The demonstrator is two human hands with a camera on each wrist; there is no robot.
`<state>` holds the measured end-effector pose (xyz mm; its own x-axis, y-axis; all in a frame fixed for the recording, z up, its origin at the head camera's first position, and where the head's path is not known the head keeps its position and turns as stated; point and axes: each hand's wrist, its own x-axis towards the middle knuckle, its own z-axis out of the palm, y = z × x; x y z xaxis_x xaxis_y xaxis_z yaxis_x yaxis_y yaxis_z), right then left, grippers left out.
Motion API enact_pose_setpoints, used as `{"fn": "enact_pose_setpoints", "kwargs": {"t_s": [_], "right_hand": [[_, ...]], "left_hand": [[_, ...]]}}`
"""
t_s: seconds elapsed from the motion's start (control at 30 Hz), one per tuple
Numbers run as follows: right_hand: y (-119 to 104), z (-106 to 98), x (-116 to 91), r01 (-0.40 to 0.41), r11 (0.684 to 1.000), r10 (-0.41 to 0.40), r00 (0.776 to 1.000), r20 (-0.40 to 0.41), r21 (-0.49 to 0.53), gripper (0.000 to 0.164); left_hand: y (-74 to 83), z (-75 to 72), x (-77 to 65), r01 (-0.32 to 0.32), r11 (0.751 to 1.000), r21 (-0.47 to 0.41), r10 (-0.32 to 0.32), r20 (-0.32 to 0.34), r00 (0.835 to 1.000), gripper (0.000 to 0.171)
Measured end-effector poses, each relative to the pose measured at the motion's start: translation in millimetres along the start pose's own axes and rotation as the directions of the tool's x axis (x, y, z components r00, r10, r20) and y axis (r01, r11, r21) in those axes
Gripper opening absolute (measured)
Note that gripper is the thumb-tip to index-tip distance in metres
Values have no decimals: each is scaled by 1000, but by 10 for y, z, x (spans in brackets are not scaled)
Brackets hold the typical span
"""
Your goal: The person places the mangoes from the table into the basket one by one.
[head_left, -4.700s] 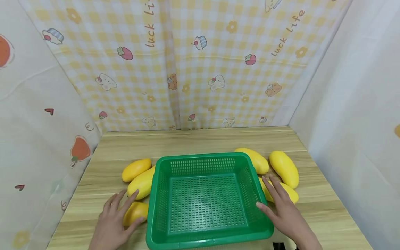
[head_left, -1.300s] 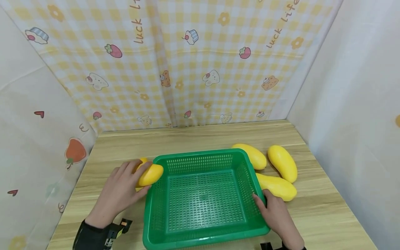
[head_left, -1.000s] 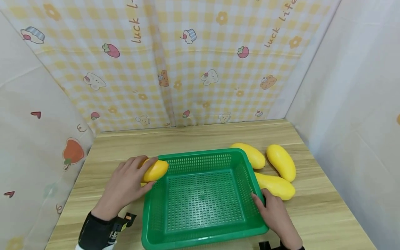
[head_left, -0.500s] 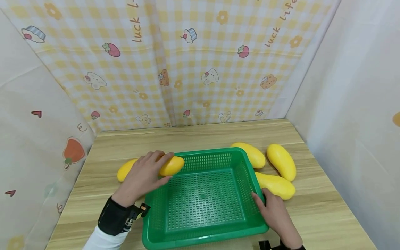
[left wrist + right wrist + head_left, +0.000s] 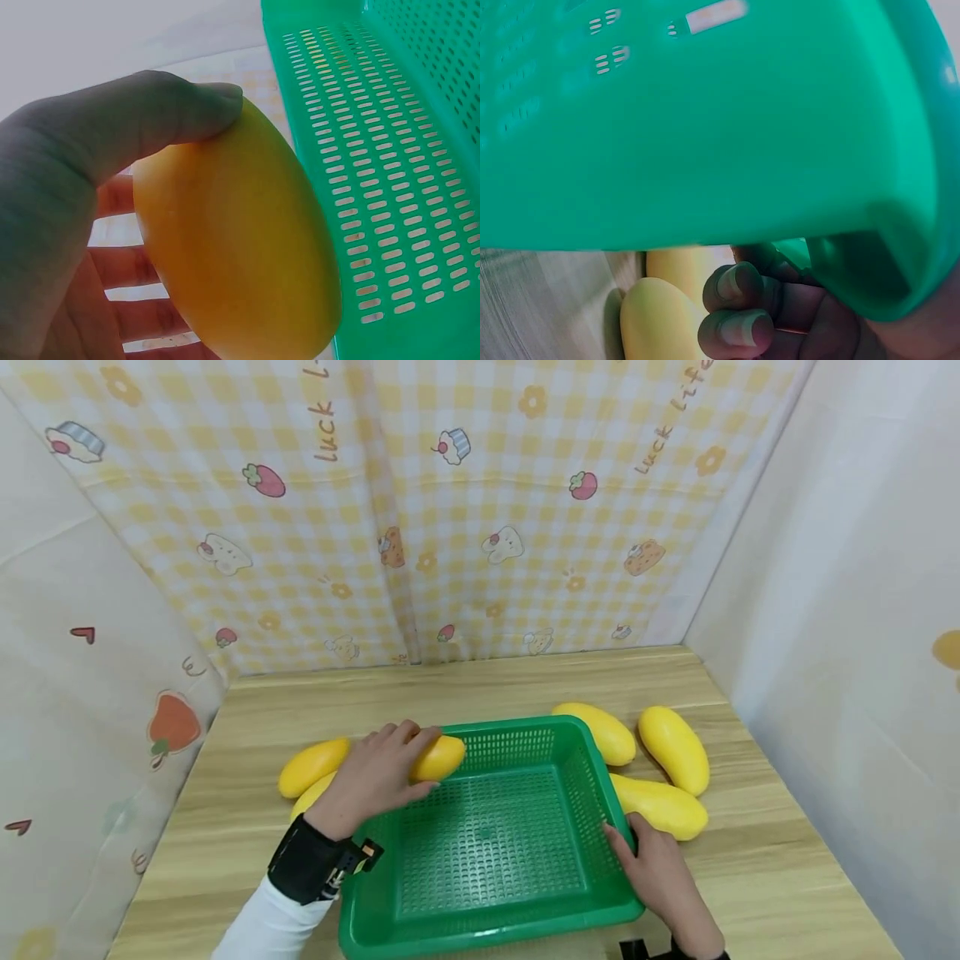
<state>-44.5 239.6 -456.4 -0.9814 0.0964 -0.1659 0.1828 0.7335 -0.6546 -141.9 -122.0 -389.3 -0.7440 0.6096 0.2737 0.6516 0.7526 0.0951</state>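
My left hand (image 5: pixel 378 768) grips a yellow-orange mango (image 5: pixel 441 758) over the back left part of the green plastic basket (image 5: pixel 487 935). In the left wrist view the thumb presses one side of this mango (image 5: pixel 240 240) and the fingers curl behind it, with the perforated basket wall (image 5: pixel 375 180) close to its right. My right hand (image 5: pixel 660 872) holds the basket's right rim, thumb on the inside. From the right wrist view, the curled fingers (image 5: pixel 739 330) show below the green rim (image 5: pixel 705 172). Nothing lies on the visible basket floor.
Left of the basket lie two mangoes, one orange-yellow (image 5: pixel 313 767) and one yellow (image 5: pixel 313 795), partly behind my left wrist. Three yellow mangoes (image 5: pixel 675 750) rest on the wooden table (image 5: pixel 780 877) at the right. A checked curtain (image 5: pixel 465 568) hangs behind.
My left hand first hovered open left of the basket; it then took a mango and carried it right, over the basket's back left. My right hand closed on the right rim and stayed.
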Motion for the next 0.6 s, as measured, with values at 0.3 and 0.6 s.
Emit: {"fn": "enact_pose_setpoints", "kwargs": {"t_s": [0.3,0.6], "right_hand": [[28,18,-20,-38,998,37,999,14,59,34],[27,9,28,-22,998,22,1000,-5,58,34]], "left_hand": [[47,129,42,-33,999,17,33,20,999,61],[65,230,160,-40,999,24,37,110,993,63]]}}
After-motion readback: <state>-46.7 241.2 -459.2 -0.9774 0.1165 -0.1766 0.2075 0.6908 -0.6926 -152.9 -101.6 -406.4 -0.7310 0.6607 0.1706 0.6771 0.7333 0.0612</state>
